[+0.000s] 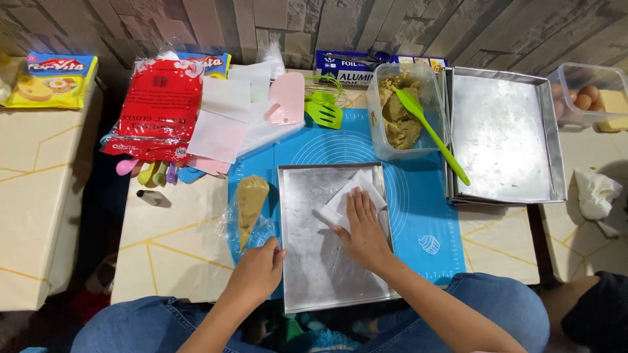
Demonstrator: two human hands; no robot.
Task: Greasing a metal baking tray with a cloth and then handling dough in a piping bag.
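The square metal baking tray [327,261] is seen lying on the blue silicone mat [425,216], on the desk [176,255], right in front of the person. The tray's near left edge is gripped by the left hand [258,274], fingers curled shut over the rim. Inside the tray, toward its far right corner, a folded white paper [343,196] is pressed flat under the right hand [363,229], fingers spread open and laid on top of it. Just left of the tray, a filled piping bag [250,206] of tan dough is found lying on the mat's edge, touching neither hand. Beyond the tray, a clear plastic tub of dough [400,114] is set, with a green spatula [432,134] leaned in it, handle pointing back toward the tray's right. To the right of the tray, a stack of empty metal trays [504,140] is parked. Far left of the tray, a red packet [157,108] is laid over coloured spoons [154,171].
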